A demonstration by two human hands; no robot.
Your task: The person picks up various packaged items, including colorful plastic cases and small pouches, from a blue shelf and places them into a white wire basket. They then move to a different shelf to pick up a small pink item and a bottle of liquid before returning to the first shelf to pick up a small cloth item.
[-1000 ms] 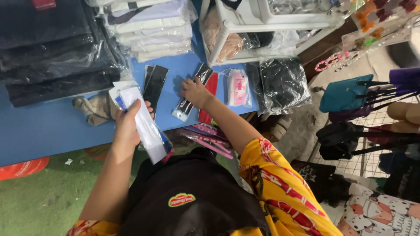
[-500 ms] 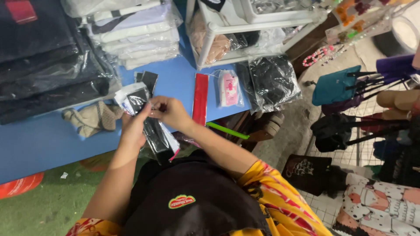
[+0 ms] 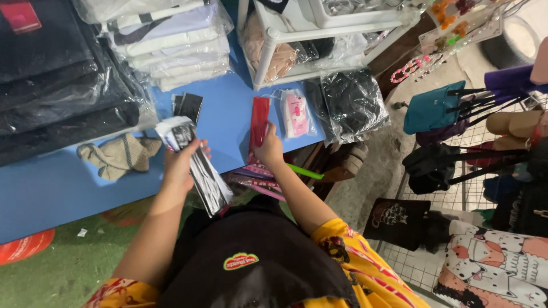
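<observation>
A stack of slim packets [image 3: 197, 165] in clear wrap is clasped in the left hand [image 3: 180, 165], fingers curled round its edge; the packets are long and narrow, mostly black with white card showing at the top end, and they are held above the near edge of the blue table [image 3: 51, 188]. The right hand [image 3: 268, 149] is laid on the lower end of a long red packet [image 3: 258, 121] lying flat on the table; whether the fingers have closed on it cannot be told.

Just right of the red packet a small clear bag with a pink card [image 3: 297, 113] is seen, and beyond it a crinkled bag of black fabric [image 3: 354, 102]. Two black packets [image 3: 187, 105] lie behind the held stack. A beige knitted piece [image 3: 117, 155] rests to the left. Folded white garments in plastic [image 3: 171, 48] and dark folded ones [image 3: 57, 74] are stacked at the back, partly cut off by the frame. A white rack [image 3: 319, 34] is only partly visible.
</observation>
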